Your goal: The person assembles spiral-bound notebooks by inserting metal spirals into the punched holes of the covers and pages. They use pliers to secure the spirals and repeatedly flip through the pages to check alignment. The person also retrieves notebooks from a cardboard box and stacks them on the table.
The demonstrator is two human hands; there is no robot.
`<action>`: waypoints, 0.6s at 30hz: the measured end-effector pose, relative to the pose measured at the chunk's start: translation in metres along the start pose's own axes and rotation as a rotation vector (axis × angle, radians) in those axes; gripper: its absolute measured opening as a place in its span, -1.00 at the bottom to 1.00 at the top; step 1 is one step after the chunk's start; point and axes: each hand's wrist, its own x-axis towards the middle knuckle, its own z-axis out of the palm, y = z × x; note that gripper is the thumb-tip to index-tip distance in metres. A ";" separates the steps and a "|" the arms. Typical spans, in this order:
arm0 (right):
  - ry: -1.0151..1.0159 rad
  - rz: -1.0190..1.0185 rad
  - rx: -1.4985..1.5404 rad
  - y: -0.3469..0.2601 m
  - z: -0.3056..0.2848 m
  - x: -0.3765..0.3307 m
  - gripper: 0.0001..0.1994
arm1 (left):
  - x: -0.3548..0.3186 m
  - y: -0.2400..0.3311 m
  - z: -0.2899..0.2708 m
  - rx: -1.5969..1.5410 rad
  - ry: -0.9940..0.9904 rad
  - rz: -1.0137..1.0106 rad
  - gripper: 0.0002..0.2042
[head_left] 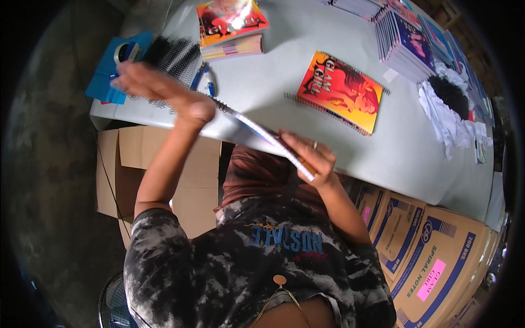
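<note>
My right hand point(313, 156) grips the lower end of a spiral notebook point(262, 132), held edge-on and slanting over the table's front edge. At the notebook's upper end a dark coil shows along its spine. My left hand point(161, 90) is there, its fingers stretched out to the left and somewhat blurred, its heel close to the coil. Whether it touches the coil I cannot tell. Beyond the right hand a spiral notebook with a red and yellow cover point(342, 93) lies flat. A heap of black plastic coils point(178, 54) lies behind my left hand.
Two blue pens point(209, 82) lie near the coils. A tape roll point(127, 52) rests on a blue sheet point(104, 76). Book stacks stand at the back point(232, 46) and right point(402, 46), near crumpled white cloth point(437, 112). Cardboard boxes point(191, 186) sit below the table.
</note>
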 end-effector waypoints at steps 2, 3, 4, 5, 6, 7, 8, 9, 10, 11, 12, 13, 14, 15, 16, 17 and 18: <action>-0.036 -0.036 0.005 0.001 0.003 0.000 -0.63 | 0.013 -0.005 0.007 -0.013 -0.062 -0.117 0.13; -0.031 -0.054 -0.021 0.002 0.002 0.001 -0.63 | 0.021 -0.013 0.005 0.038 0.017 -0.090 0.12; -0.016 -0.063 -0.063 0.004 0.000 0.000 -0.63 | 0.044 -0.024 0.001 0.068 0.097 -0.053 0.11; -0.007 -0.062 -0.100 0.006 0.000 -0.003 -0.62 | 0.065 -0.033 -0.008 0.098 0.167 -0.026 0.09; 0.008 0.007 -0.102 0.005 0.002 -0.009 -0.61 | 0.075 -0.036 -0.021 0.131 0.216 -0.013 0.08; 0.003 0.041 -0.028 0.009 0.000 -0.001 -0.62 | 0.081 -0.039 -0.025 0.171 0.282 0.005 0.07; 0.010 0.030 -0.029 0.008 0.001 -0.002 -0.62 | 0.079 -0.042 -0.019 0.169 0.301 -0.026 0.08; 0.018 0.019 -0.032 0.006 0.002 -0.004 -0.63 | 0.077 -0.045 -0.011 0.167 0.322 -0.056 0.08; 0.021 0.008 -0.043 0.006 0.002 -0.002 -0.63 | 0.075 -0.047 -0.004 0.171 0.350 -0.079 0.09; 0.023 -0.013 -0.041 0.004 0.004 0.001 -0.64 | 0.039 -0.031 0.010 0.139 0.143 -0.051 0.10; 0.026 -0.031 -0.051 0.004 0.003 0.003 -0.64 | -0.004 -0.007 0.014 -0.019 -0.126 -0.070 0.12; 0.022 -0.051 -0.062 0.003 0.001 0.004 -0.64 | -0.026 0.005 0.012 -0.060 -0.141 0.246 0.13; 0.024 -0.061 -0.098 0.003 -0.002 0.002 -0.64 | -0.006 0.005 0.006 -0.013 -0.041 0.357 0.10; 0.025 -0.070 -0.132 0.005 -0.004 0.002 -0.64 | 0.015 0.003 0.001 0.035 0.059 0.467 0.08; 0.033 -0.047 -0.074 0.002 -0.001 -0.002 -0.64 | 0.009 0.007 -0.003 0.007 0.040 0.375 0.07; 0.032 -0.024 -0.060 0.001 -0.001 0.001 -0.64 | 0.003 0.010 -0.004 -0.020 0.021 0.284 0.05; 0.026 -0.013 -0.022 -0.004 0.003 -0.002 -0.64 | -0.003 0.013 -0.004 -0.045 0.001 0.193 0.03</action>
